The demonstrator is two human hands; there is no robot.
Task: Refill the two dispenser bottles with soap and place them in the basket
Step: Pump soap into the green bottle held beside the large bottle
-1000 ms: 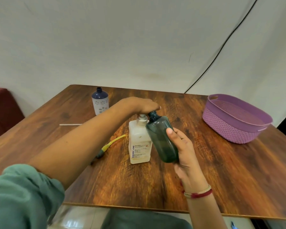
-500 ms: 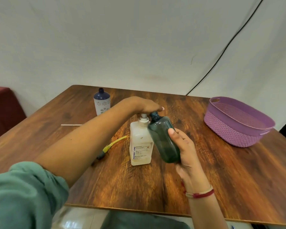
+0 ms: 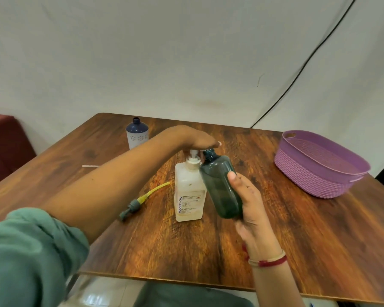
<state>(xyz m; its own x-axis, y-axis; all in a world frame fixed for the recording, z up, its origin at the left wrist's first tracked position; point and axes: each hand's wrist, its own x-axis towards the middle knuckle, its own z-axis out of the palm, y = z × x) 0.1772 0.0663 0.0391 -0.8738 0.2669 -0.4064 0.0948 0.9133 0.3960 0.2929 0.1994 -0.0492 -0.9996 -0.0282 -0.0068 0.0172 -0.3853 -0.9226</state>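
Left hand point(image 3: 193, 139) palm down, fingers laid flat on pump head point(image 3: 194, 152) of white soap bottle point(image 3: 189, 196), upright mid-table point(image 3: 297, 240). Right hand point(image 3: 253, 207) grips dark green dispenser bottle point(image 3: 222, 187) by lower body, tilted, open neck just beside pump nozzle. Blue-and-white dispenser bottle point(image 3: 137, 134) uncapped, upright, far left. Purple basket point(image 3: 308, 180) at right, well apart. Loose pump with yellow tube point(image 3: 142, 199) lies left of soap bottle.

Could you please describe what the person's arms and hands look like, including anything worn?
Both hands are bare, with no gloves. The left hand extends from an uncovered forearm; a loose grey-green sleeve is bunched near the elbow. The right hand has a red thread bracelet and a thin pale band beside it at the wrist.
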